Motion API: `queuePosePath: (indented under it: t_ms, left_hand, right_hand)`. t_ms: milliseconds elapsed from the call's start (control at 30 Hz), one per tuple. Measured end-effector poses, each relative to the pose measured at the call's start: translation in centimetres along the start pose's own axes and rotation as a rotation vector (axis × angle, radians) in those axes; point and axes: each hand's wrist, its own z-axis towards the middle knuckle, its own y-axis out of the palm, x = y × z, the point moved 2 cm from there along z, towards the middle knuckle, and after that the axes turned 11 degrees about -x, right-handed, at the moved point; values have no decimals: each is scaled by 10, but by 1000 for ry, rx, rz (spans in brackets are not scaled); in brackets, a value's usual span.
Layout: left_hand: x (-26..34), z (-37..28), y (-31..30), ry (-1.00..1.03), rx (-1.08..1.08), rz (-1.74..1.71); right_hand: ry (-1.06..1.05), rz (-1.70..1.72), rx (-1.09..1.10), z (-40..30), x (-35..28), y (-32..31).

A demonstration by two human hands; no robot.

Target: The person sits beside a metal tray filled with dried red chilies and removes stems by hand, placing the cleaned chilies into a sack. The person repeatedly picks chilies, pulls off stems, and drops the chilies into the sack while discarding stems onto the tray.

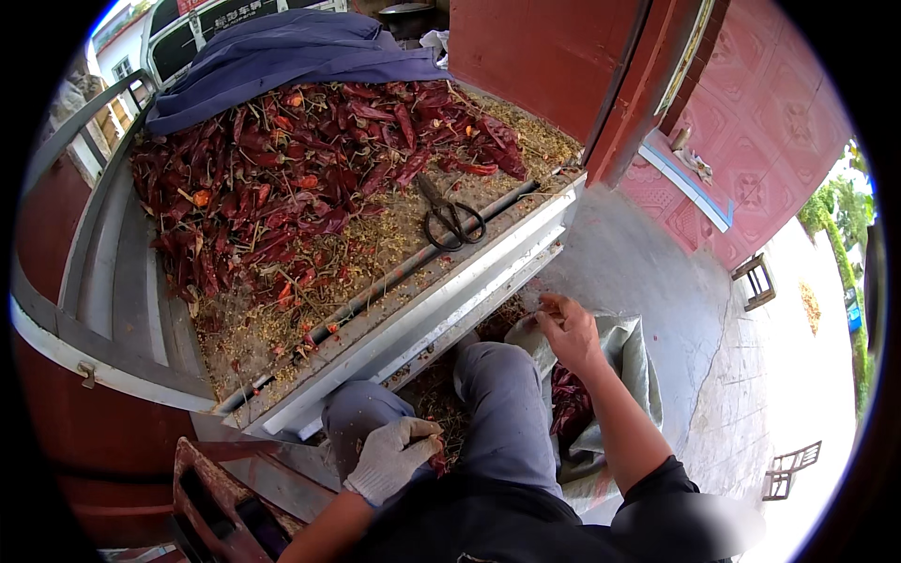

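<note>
My left hand (394,454), in a pale knit glove, pinches a dried red chili pepper (438,459) low over my lap. Bare and with curled fingers, my right hand (571,334) is raised above the rim of an open woven sack (626,352); whether it holds something small cannot be made out. Dark red chilies (569,400) show inside the sack, beside my right leg. Before me, a large heap of dried chilies (281,172) covers much of a truck bed. A pair of black iron scissors (454,224) lies near the bed's edge, apart from both hands.
A purple-blue cloth (303,53) covers the heap's far side. Loose seeds and stems (366,264) litter the bed behind its metal edge (422,310). At lower left stands a worn wooden chair (218,500). A red door (542,60) and small stools (754,283) are to the right.
</note>
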Motion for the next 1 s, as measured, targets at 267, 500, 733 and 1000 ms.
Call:
queuePosePath:
  t_ms: [267, 500, 733, 1000]
  left_hand:
    - [-12, -29, 50, 52, -472, -83]
    - [-36, -25, 57, 177, -487, 80]
    - [-20, -28, 17, 92, -91, -724]
    - [-10, -20, -26, 248, 246, -679]
  right_hand:
    - [-189, -642, -35, 158, -97, 54]
    - [30, -753, -343, 178, -108, 46]
    - [159, 238, -546, 76, -79, 40]
    - [87, 140, -777, -86, -62, 71]
